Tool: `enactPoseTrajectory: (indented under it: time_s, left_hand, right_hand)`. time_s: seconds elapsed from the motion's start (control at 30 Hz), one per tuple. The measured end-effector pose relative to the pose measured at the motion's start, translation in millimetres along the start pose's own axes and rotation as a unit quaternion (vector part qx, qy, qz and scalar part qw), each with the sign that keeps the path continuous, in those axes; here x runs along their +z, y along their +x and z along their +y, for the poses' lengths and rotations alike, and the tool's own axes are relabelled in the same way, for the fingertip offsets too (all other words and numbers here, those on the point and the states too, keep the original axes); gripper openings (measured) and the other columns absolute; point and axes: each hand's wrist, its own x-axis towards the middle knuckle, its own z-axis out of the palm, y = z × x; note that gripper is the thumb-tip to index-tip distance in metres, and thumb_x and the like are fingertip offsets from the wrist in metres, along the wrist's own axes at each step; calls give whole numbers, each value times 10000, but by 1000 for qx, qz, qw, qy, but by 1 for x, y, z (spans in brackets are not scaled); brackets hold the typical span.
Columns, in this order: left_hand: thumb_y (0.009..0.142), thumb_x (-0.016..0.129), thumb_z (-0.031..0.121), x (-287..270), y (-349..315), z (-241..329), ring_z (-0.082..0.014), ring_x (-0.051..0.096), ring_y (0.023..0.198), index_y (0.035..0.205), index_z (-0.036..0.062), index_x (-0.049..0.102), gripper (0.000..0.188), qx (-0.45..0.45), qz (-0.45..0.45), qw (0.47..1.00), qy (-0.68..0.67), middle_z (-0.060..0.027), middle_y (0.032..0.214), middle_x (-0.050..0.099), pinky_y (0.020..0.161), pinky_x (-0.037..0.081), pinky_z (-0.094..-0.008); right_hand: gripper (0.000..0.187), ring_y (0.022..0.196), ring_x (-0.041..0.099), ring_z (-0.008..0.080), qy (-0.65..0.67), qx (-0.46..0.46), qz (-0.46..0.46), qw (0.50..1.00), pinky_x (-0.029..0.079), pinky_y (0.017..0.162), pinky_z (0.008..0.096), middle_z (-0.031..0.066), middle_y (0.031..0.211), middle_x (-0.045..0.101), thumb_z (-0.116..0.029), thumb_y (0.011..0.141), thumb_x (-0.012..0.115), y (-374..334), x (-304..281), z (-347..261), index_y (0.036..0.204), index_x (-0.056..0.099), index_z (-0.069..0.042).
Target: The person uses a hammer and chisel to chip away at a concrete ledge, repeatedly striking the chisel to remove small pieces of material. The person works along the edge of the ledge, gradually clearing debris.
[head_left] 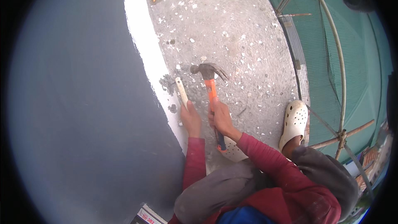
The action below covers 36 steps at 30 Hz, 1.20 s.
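My right hand (222, 118) is wrapped round the orange and dark handle of a claw hammer (211, 88). The hammer's metal head points away from me, claw to the right, over the concrete. Left of it, my left hand (191, 120) is closed on a narrow cream tool handle (181, 89) with a hole in its far end. The rest of that tool is hidden by the hand, so its kind cannot be made out. Grey crumbled mortar (167, 84) lies beside the handle, at the foot of the white wall strip (155, 64).
A dark grey wall (95, 99) rises along the left. White chips litter the rough concrete floor (215, 25). On the right, past the ledge, stand scaffold poles (340, 70) and green netting (365, 49). A cream clog (295, 118) is near that edge. A box (147, 215) sits at bottom left.
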Motion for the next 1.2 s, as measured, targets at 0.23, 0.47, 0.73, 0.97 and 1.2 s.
enactPoseTrajectory:
  time_s: [0.23, 0.47, 0.73, 0.97, 1.2]
  left_hand:
    - [1045, 457, 364, -26, 13, 22, -283, 555, 690, 938, -48, 555, 437, -101, -60, 990, -74, -155, 743, 569, 670, 435, -429]
    - [1046, 457, 350, -36, 11, 34, -344, 600, 743, 999, -24, 560, 391, -72, -51, 996, 34, -189, 791, 612, 694, 447, -455]
    - [1054, 432, 342, -6, 8, 37, -440, 617, 872, 1139, -34, 545, 402, -27, -2, 999, 36, -264, 951, 634, 775, 452, -499]
    - [1058, 422, 329, -2, 5, 34, -463, 615, 890, 1133, -56, 534, 409, -15, 41, 999, 23, -286, 962, 632, 766, 453, -500]
    - [1061, 412, 324, -3, 4, 38, -470, 623, 889, 1158, -53, 524, 405, -49, 15, 998, 24, -283, 938, 641, 756, 455, -510]
  right_hand:
    - [549, 425, 322, 73, -59, -9, 28, 998, 291, 394, 268, -35, 572, 351, -582, 1040, 338, 7, -9, -5, 817, 435, -91]
    - [484, 505, 479, 248, -153, -82, 46, 984, 387, 478, 399, 91, 616, 482, -386, 1069, 349, 14, -18, 17, 785, 502, -25]
    - [315, 659, 563, 451, -354, -277, 56, 892, 421, 579, 522, 231, 700, 563, -203, 1030, 398, 17, -15, 20, 819, 514, 0]
    - [489, 545, 491, 272, -234, -205, -6, 950, 417, 539, 402, 129, 632, 522, -388, 1063, 349, 6, -1, -30, 819, 535, -7]
    - [623, 470, 426, 71, -194, -230, -43, 953, 342, 430, 249, -9, 557, 458, -565, 1053, 293, 6, 16, -37, 771, 501, -49]
